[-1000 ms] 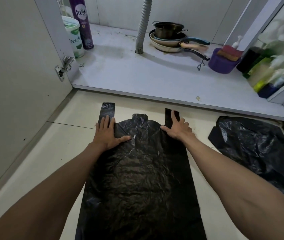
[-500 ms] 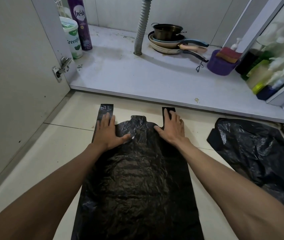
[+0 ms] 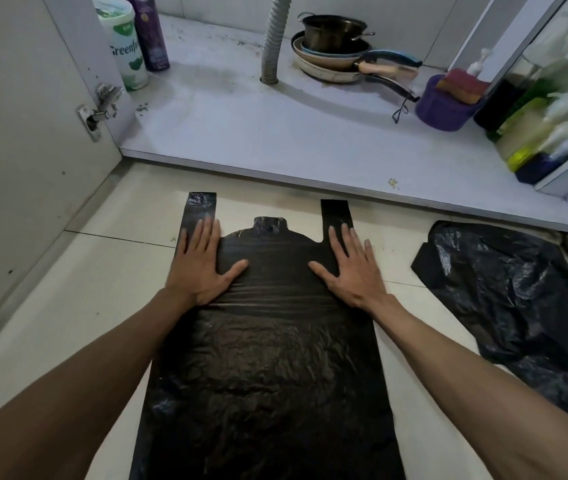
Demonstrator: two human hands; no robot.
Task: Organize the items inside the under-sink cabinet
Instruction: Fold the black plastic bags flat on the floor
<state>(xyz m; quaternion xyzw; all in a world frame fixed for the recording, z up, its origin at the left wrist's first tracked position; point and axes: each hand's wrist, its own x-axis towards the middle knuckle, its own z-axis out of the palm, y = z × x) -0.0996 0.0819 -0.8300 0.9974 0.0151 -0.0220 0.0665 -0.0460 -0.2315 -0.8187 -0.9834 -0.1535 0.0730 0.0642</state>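
Note:
A black plastic bag (image 3: 268, 368) lies spread flat on the tiled floor in front of the open under-sink cabinet, its two handle strips pointing at the cabinet. My left hand (image 3: 202, 263) presses flat on the bag's upper left, at the base of the left handle. My right hand (image 3: 351, 268) presses flat on the upper right, below the right handle. Fingers of both hands are straight and spread. The plastic between the hands looks smooth.
A second black bag (image 3: 518, 306) lies crumpled on the floor at right. Inside the cabinet stand a white tub (image 3: 126, 46), a purple spray can (image 3: 150, 32), a drain hose (image 3: 273, 39), stacked pans (image 3: 334, 46), a purple bowl with sponges (image 3: 445, 102) and bottles (image 3: 532, 129). The cabinet door (image 3: 15, 133) stands open at left.
Both hands slid outward, away from each other, on the bag's top, flattening the plastic between them. The right handle strip now lies bare beyond the right fingers.

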